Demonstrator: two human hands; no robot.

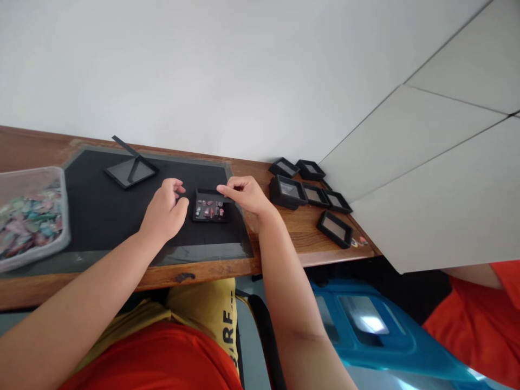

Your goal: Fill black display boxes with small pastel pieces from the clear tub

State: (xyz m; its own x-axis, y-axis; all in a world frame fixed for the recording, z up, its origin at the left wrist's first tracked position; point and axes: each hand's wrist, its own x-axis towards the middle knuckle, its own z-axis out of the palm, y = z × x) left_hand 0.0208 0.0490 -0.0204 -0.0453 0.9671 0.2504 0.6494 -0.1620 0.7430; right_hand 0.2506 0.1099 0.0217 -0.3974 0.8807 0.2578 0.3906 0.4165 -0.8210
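Note:
A small black box point(210, 219) lies on the black mat, with several small shiny stones point(209, 209) in it. My right hand point(246, 194) is at the box's far right corner, thumb and fingers pinched on a dark flat piece that looks like its lid point(211, 196). Part of that piece is hidden by the fingers. Just left of the box, my left hand point(166, 210) hovers with loosely curled fingers and the thumb apart, holding nothing. Farther back on the left stands another black box point(132, 172) with its lid raised.
A clear plastic tub point(64, 216) of mixed coloured stones stands at the left. Several black boxes point(287, 192) sit on the wooden table point(303, 227) at the right. A blue plastic stool point(365, 319) and a person in an orange sleeve point(475, 325) are at lower right.

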